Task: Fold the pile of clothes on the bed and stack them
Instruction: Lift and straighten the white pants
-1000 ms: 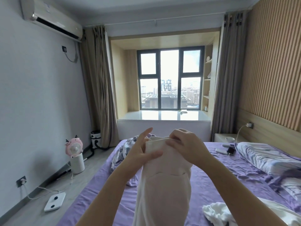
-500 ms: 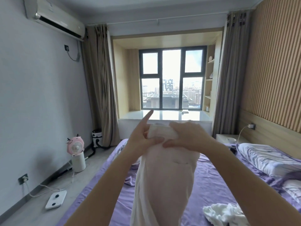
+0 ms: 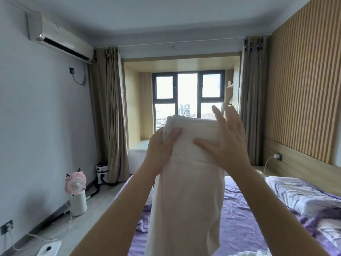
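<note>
Purple-sheeted bed (image 3: 239, 228), striped pillow (image 3: 302, 196) at its right side

Daylit room, blown-out window (image 3: 188, 95), wide-angle edge bending, slight softness

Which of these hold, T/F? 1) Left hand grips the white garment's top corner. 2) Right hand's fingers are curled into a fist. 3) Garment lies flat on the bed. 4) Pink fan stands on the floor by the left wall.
1) True: the left hand pinches the white garment.
2) False: the right hand has its fingers spread.
3) False: it hangs above the bed.
4) True: pink fan.
</note>
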{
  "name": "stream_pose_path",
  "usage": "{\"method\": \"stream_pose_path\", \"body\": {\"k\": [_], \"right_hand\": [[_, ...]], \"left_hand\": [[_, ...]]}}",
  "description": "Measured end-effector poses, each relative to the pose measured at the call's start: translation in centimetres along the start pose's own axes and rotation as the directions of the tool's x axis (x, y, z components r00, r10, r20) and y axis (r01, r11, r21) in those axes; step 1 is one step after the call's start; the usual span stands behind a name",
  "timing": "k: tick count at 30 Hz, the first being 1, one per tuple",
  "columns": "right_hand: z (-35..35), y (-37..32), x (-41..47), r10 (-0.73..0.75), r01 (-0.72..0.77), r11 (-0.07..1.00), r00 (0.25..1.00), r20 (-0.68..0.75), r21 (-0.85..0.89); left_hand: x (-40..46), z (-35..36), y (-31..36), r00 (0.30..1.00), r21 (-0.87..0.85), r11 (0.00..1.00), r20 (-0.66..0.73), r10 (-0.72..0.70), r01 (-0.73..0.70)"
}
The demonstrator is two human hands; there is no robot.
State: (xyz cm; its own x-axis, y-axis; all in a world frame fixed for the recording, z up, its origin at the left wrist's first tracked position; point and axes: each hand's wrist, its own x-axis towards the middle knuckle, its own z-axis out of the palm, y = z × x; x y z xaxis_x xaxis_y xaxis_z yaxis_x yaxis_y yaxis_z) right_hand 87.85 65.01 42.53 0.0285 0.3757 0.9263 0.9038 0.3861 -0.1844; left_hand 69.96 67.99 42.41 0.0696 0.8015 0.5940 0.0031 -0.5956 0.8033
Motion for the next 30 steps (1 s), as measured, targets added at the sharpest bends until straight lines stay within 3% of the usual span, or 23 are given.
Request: {"method": "stream_pose_path", "body": {"k": [1,3,5,7,10,13,14,16,18,19,21,23,26,30], "right_hand": [[-0.2,0.0,-1.0,0.130,-0.140,0.971,0.990,0.061,0.194],[-0.3,0.0,-2.8,0.329,-0.401,0.732,0.916,0.229,0.552],[0.0,0.0,-4.4,0.405,-0.558,0.474,0.825,0.393,0.682],[0.8,0.2,-5.4,0.421,-0.626,0.354,0.770,0.480,0.694],[1.6,-0.6,-5.5,0.466,-0.652,0.388,0.749,0.472,0.652],[2.4,-1.5,-5.7,0.476,-0.651,0.418,0.751,0.458,0.634],[2.8,-1.8,-5.9,0.466,-0.652,0.426,0.752,0.466,0.627],[3.7,-2.7,-6.4,0.428,-0.660,0.447,0.750,0.504,0.604],[4.7,-3.7,-7.1,0.363,-0.668,0.460,0.742,0.563,0.584],[5.2,-4.3,-7.6,0.333,-0.675,0.461,0.734,0.592,0.577],[6.1,-5.1,-8.9,0.306,-0.693,0.443,0.713,0.631,0.569],[6.5,-5.4,-10.4,0.292,-0.713,0.424,0.692,0.660,0.559],[6.7,-5.2,-12.2,0.295,-0.742,0.415,0.657,0.693,0.527],[6.9,-4.4,-14.1,0.289,-0.757,0.400,0.639,0.713,0.516]], "left_hand": [[-0.1,0.0,-0.1,1.000,-0.022,1.000,0.002,0.000,0.000],[-0.2,-0.2,0.0,1.000,-0.052,0.999,0.000,-0.009,0.009],[-0.4,-0.6,0.2,1.000,-0.072,0.997,-0.014,-0.020,0.019],[-0.6,-1.0,-0.1,0.999,-0.078,0.996,-0.022,-0.038,0.036],[-0.6,-2.2,-0.8,0.997,-0.014,0.997,-0.025,-0.073,0.073],[-0.2,-3.8,-1.2,0.997,0.333,0.943,-0.078,0.011,0.015],[-0.1,-4.2,-1.0,0.990,0.494,0.866,-0.067,0.125,-0.076],[-0.6,-4.5,0.3,0.932,0.697,0.632,0.158,0.326,-0.339],[-0.9,-3.8,1.6,0.876,0.777,0.407,0.403,0.267,-0.481],[-1.0,-3.5,1.8,0.883,0.800,0.376,0.444,0.153,-0.467],[-1.2,-3.6,1.3,0.911,0.850,0.411,0.401,-0.095,-0.331],[-1.4,-4.1,0.0,0.899,0.846,0.465,0.387,-0.203,-0.259],[-2.2,-5.0,-2.7,0.817,0.766,0.623,0.458,-0.352,-0.161],[-3.5,-5.9,-5.4,0.705,0.712,0.699,0.531,-0.469,-0.071]]}}
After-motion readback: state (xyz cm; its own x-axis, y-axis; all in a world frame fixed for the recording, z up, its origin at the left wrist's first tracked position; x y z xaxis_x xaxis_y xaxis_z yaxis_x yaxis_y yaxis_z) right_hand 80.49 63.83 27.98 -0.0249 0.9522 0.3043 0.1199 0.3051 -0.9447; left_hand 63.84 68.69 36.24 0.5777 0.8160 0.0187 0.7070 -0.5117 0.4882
